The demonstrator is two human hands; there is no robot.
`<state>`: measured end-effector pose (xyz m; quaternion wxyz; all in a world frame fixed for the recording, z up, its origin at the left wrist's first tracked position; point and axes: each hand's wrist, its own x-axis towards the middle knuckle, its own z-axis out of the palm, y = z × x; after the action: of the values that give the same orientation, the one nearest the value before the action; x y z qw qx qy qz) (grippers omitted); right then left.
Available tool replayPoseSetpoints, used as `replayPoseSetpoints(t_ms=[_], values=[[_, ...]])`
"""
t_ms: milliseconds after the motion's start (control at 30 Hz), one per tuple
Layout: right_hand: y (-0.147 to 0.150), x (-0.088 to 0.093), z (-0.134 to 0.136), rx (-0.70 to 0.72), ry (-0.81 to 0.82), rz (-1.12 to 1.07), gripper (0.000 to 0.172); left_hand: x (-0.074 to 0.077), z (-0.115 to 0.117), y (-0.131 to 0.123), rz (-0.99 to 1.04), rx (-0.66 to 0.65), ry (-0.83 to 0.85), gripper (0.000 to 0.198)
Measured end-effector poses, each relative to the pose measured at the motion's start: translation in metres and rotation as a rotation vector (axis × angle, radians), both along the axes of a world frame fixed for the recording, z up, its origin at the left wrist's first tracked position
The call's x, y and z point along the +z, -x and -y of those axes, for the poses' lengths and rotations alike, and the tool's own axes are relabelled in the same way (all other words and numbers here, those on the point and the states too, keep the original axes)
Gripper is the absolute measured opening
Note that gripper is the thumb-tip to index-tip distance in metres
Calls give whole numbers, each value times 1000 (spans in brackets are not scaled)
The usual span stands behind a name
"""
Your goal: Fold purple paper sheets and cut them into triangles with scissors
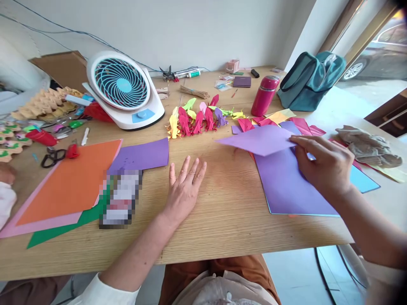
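Note:
My right hand (327, 163) pinches the right corner of a light purple paper sheet (259, 139), which hangs tilted above the table. Beneath it lies a larger purple sheet (286, 186) with a blue edge showing under it. Palm down on the bare wood, my left hand (184, 186) rests with its fingers spread and holds nothing. Left of that hand are a smaller purple paper (143, 154) and a blurred-out phone (121, 199). Beyond both hands stands a cluster of folded paper figures (197, 118) in red, yellow, pink and purple.
A white fan (124, 91) stands at the back left. Orange paper (70, 182), green paper (63, 228) and black scissors (53, 156) lie at left. A red flask (265, 96), a teal bag (310, 82) and crumpled cloth (369, 146) occupy the right. Another person's hand (6, 173) shows at far left.

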<state>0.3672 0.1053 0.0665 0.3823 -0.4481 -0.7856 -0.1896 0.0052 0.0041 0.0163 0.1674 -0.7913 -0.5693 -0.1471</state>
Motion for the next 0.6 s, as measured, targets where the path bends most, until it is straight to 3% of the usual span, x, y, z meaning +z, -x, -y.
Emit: replayPoseSetpoints(t_ms=[233,400,500,600], values=[[18,-19,49,264,236,51,36,10,12,8,19,181,15,57],[30,-37,61,460,326,23,41,11,11,19,116,177,-20,55],[41,-45,69,512,341,36,39,22,18,26,365,98,-41,46],[49,-51,74,551,360,91,32,41,59,40,861,120,101,38]])
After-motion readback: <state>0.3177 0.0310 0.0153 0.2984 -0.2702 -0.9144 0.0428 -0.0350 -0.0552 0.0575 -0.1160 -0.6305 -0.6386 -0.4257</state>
